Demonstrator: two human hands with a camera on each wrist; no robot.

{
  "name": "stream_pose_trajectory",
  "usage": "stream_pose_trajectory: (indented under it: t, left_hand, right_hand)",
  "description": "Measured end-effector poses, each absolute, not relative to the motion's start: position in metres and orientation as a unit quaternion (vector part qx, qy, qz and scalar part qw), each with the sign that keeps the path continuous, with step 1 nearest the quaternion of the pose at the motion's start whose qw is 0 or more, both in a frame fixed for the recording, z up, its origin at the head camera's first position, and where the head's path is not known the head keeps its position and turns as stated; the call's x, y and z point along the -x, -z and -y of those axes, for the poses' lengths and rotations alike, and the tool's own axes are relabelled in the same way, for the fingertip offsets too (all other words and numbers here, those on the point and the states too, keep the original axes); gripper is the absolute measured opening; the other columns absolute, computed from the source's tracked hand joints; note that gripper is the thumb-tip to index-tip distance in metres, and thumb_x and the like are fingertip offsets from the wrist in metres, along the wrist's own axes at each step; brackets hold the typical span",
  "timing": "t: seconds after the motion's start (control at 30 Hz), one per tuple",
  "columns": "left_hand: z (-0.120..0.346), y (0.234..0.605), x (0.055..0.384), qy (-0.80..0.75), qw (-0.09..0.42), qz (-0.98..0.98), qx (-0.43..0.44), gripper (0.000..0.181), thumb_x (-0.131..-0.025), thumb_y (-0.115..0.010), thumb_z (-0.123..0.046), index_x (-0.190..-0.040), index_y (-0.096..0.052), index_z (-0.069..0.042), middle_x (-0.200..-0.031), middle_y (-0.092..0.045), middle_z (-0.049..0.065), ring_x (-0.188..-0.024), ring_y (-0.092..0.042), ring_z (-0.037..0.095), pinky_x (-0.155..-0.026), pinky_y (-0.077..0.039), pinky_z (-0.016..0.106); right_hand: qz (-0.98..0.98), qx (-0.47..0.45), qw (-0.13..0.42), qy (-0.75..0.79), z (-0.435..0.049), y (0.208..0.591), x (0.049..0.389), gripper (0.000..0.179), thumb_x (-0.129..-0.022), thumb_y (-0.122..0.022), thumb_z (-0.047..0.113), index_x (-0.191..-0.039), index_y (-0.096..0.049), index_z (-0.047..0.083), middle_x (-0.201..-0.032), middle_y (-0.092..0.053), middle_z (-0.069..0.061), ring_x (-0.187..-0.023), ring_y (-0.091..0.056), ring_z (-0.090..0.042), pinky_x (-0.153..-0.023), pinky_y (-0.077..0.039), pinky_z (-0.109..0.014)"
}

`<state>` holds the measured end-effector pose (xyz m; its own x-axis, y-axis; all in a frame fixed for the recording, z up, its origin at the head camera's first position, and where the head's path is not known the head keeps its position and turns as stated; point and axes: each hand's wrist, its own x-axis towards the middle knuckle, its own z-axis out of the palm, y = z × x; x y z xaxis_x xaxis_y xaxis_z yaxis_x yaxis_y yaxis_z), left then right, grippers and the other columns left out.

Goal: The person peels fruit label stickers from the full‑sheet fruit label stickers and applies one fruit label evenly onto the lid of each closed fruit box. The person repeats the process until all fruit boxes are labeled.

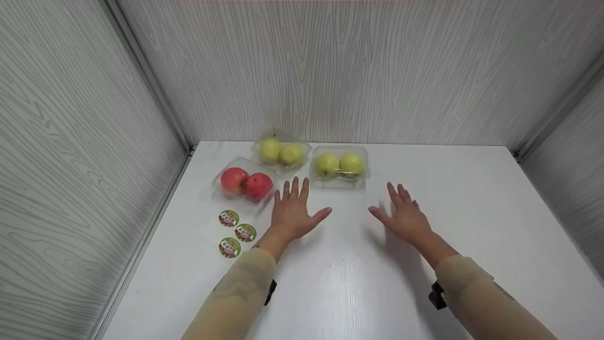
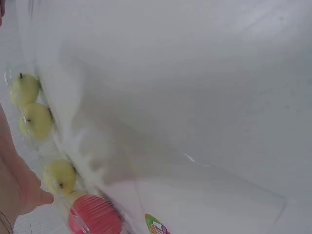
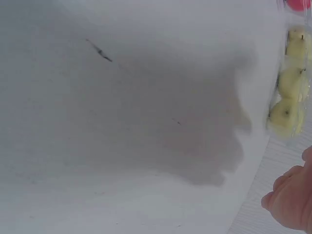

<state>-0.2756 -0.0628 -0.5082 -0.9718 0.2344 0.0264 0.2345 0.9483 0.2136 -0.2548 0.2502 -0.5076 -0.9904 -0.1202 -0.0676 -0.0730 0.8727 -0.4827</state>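
Observation:
Both hands hover over the white table with fingers spread and nothing in them. My left hand (image 1: 293, 215) is nearest a clear plastic box (image 1: 221, 186) with two red fruits (image 1: 258, 187), its fingertips just right of that box. Farther right, my right hand (image 1: 405, 218) casts a shadow on the table. A clear box (image 1: 339, 183) with two yellow-green pears (image 1: 351, 163) sits beyond and between the hands. Behind the red fruits stands another clear box (image 1: 304, 147) with two more pears (image 1: 270, 150). In the right wrist view the pears (image 3: 292, 83) appear beyond the hand.
Three round green-rimmed stickers (image 1: 245, 233) with printed fruit lie on the left of the table (image 1: 349, 293), in front of the red fruits. Grey wood-grain panels (image 1: 330, 71) close off the back and both sides.

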Motion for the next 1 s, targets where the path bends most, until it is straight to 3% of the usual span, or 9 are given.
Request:
stream_pose_trajectory:
  t: [0.1,0.33,0.5,0.77,1.0]
  left_hand:
    - [0.060,0.504,0.282,0.150,0.006,0.982,0.118,0.109,-0.095,-0.039,-0.085,-0.171,-0.015,-0.010,-0.175,-0.017,0.020,-0.161,-0.016,0.041,-0.127,-0.014,0.060]
    - [0.054,0.498,0.296,0.278,0.014,0.953,0.118,0.105,-0.098,-0.046,-0.076,-0.170,-0.016,-0.005,-0.174,-0.019,0.021,-0.161,-0.018,0.040,-0.130,-0.013,0.051]
    - [0.047,0.495,0.304,0.344,0.011,0.933,0.105,0.102,-0.100,-0.051,-0.071,-0.170,-0.017,-0.006,-0.175,-0.019,0.019,-0.161,-0.018,0.038,-0.128,-0.021,0.052]
    - [0.036,0.497,0.322,0.343,0.004,0.934,0.095,0.097,-0.101,-0.052,-0.068,-0.169,-0.021,-0.005,-0.175,-0.021,0.016,-0.160,-0.022,0.034,-0.126,-0.026,0.051]
    - [0.029,0.503,0.337,0.323,0.010,0.940,0.110,0.096,-0.102,-0.051,-0.067,-0.168,-0.023,-0.003,-0.174,-0.023,0.018,-0.159,-0.023,0.037,-0.125,-0.027,0.052]
  right_hand:
    - [-0.959,0.039,0.048,0.277,-0.249,0.504,0.262,0.106,-0.099,-0.044,0.079,-0.171,-0.009,0.010,-0.175,-0.007,-0.026,-0.154,-0.018,-0.057,-0.121,-0.020,-0.070]
    - [-0.932,0.007,0.066,0.357,-0.247,0.500,0.280,0.101,-0.102,-0.035,0.078,-0.171,-0.006,0.010,-0.175,-0.012,-0.021,-0.158,-0.019,-0.047,-0.126,-0.018,-0.060]
    - [-0.922,-0.018,0.074,0.380,-0.245,0.498,0.295,0.103,-0.100,-0.030,0.082,-0.171,-0.008,0.011,-0.175,-0.016,-0.021,-0.159,-0.018,-0.045,-0.127,-0.017,-0.059]
    - [-0.932,0.022,0.051,0.357,-0.235,0.495,0.317,0.095,-0.105,-0.040,0.071,-0.170,-0.013,0.007,-0.172,-0.023,-0.022,-0.156,-0.026,-0.044,-0.126,-0.023,-0.057]
    - [-0.944,0.073,0.031,0.320,-0.226,0.496,0.332,0.091,-0.107,-0.048,0.061,-0.169,-0.016,0.002,-0.174,-0.017,-0.020,-0.159,-0.022,-0.040,-0.127,-0.021,-0.053]
